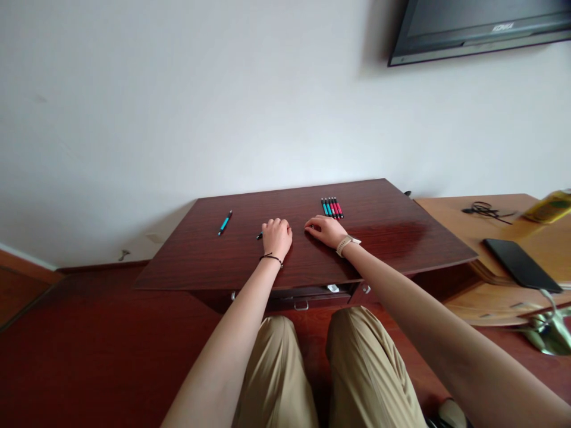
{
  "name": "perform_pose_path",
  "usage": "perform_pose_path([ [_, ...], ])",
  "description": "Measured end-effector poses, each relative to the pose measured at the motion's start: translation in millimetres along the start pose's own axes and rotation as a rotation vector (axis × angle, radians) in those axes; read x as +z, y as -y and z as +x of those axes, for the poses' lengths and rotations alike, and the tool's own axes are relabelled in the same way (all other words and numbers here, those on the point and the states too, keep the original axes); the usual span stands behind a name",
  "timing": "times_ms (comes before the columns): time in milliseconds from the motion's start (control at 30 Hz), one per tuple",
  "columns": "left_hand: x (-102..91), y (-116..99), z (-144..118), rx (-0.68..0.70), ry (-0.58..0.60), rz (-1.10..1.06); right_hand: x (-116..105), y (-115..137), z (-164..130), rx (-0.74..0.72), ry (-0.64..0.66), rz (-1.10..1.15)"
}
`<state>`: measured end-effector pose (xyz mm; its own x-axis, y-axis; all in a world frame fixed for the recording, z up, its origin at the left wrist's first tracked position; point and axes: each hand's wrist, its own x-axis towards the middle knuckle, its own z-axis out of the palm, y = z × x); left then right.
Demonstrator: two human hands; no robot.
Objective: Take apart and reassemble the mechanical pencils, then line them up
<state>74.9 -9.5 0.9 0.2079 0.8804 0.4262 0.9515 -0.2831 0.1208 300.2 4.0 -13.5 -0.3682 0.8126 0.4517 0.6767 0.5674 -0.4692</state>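
Observation:
My left hand [277,236] is closed over a pen [259,236] on the dark red-brown desk [214,261]. Only the pen's dark end sticks out to the left; the rest is hidden under the fingers. A short gap to the right, my right hand [328,230] rests low at the desk top, its fingers bent and drawn together. Whatever is between those fingertips is too small to make out. Just beyond it lies a row of several blue and pink pens [332,207], side by side. Left of my left hand, a single blue pen [225,223] lies at a slant.
On the right stands a lighter wooden cabinet [437,208] with a black phone-like slab [520,264], a dark coiled cable [486,210] and a yellow item [548,207]. A television [482,30] hangs on the wall above. A drawer handle [301,305] shows under the desk's front edge.

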Motion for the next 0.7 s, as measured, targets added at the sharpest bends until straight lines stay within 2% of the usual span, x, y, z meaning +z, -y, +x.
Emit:
perform_pose_path([
  [300,0.5,-0.6,-0.1,-0.026,0.014,0.014,0.0,0.4,-0.3,0.013,-0.003,-0.008],
  [700,5.8,2.7,0.3,-0.009,-0.109,-0.082,-1.0,1.9,0.3,0.009,-0.005,-0.011],
])
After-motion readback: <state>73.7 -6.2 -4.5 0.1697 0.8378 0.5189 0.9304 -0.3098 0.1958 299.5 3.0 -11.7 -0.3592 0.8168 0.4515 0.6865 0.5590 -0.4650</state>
